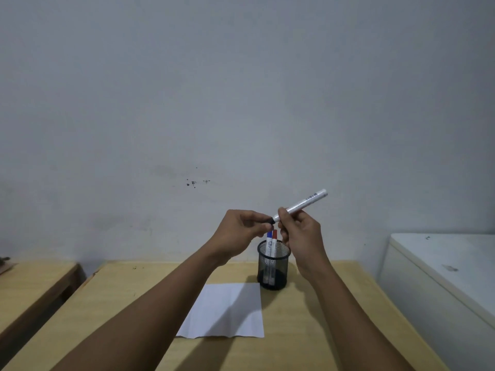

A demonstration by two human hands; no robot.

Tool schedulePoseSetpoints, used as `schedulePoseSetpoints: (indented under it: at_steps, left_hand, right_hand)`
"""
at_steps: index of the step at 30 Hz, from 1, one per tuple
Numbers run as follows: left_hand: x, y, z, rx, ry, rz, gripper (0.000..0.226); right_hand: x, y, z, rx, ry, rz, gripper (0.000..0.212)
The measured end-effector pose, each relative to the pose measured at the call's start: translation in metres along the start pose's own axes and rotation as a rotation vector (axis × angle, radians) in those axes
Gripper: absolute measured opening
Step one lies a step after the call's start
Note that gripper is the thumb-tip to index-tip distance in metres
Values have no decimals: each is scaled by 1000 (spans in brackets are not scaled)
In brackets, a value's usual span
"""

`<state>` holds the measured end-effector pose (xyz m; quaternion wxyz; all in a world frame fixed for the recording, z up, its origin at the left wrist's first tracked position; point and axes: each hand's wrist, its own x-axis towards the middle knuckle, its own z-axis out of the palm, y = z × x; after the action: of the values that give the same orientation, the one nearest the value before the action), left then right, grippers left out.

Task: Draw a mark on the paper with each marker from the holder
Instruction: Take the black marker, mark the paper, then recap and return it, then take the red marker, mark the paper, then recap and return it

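- far left: edge of a second wooden table [32, 279], separate from the main one, with a gap between them. nothing of the task on it.
- main table [150, 298]: pale wood, a few dark specks near its far edge. white paper [227, 311] lies flat at centre, no mark visible on the part that shows; its near edge looks slightly wavy.
- left hand [241, 231]: raised above the table, fingertips pinched together on the black cap [269, 219] at the tip end of the marker. whether the cap is seated or already loose, cannot tell.
- holder [273, 266]: black mesh cup, upright, just beyond the paper's far right corner. a blue-capped marker [269, 243] and a red-capped marker [274, 243] stand in it, side by side, caps up.
- right hand [300, 236]: fingers wrapped and clamped on the white marker [302, 203], barrel tilted up and to the right, held in the air above the holder.
- step, as judged: uncapping the first marker, the black one; nothing drawn yet, two markers untouched.
- next move calls for: a straight pull apart along the barrel, then bringing the tip down to the paper, keeping clear of the holder below.
- right: a white cabinet or appliance [442, 266] beside the table, top scuffed.
- behind: plain grey-white wall [241, 89], a few dark spots low down. dim, even light.
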<state>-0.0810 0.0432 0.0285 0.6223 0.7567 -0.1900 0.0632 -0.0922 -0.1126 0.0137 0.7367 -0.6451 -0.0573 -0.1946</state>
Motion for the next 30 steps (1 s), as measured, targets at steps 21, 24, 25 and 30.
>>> schedulePoseSetpoints:
  at_steps: [21,24,25,30]
  left_hand:
    - [74,-32,30,499,168,231,44]
    - [90,-61,39,526,126,-5,44]
    - [94,-70,42,492,76,-77,45]
    - [105,-98,54,271,-50,-248,33]
  right_hand:
    - [66,42,-39,-581,123,-368,17]
    - [70,49,-41,-571,44,-210,24]
    - [70,54,-41,-603,14,-164,31]
    - [69,83,-45,-742,-68,-56,49]
